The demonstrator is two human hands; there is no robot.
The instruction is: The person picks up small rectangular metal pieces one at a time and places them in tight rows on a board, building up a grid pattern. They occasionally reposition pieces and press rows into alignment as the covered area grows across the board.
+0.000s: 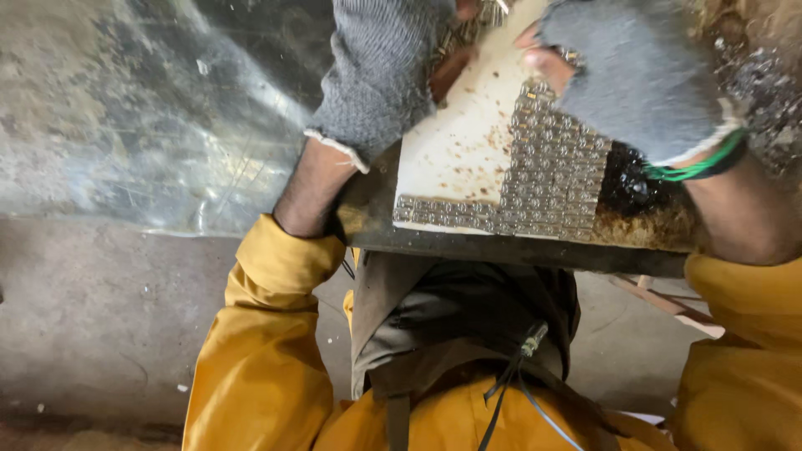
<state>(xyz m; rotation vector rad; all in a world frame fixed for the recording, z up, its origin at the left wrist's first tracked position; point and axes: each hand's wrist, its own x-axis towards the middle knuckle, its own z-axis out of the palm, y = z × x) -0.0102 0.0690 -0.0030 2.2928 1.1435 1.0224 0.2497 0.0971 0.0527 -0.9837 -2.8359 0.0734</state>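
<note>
Centrally, a white board (455, 150) is lying on a dark bench edge (518, 249), carrying rows of small metal pieces (547, 179) toward 4 o'clock. Gloved left hand (380, 71) is pressing at 11 o'clock, gloved right hand (639, 75) at 1 o'clock; finger closure cannot be told.

- Soft, even daylight; no hard shadows.
- Pale glare streaks the plastic sheet (167, 125) toward 10 o'clock.
- The white board (459, 150) is brightest, near 12.
- Gloved hands at the top edge look slightly blurred.
- Wide-lens stretching toward the corners.
</note>
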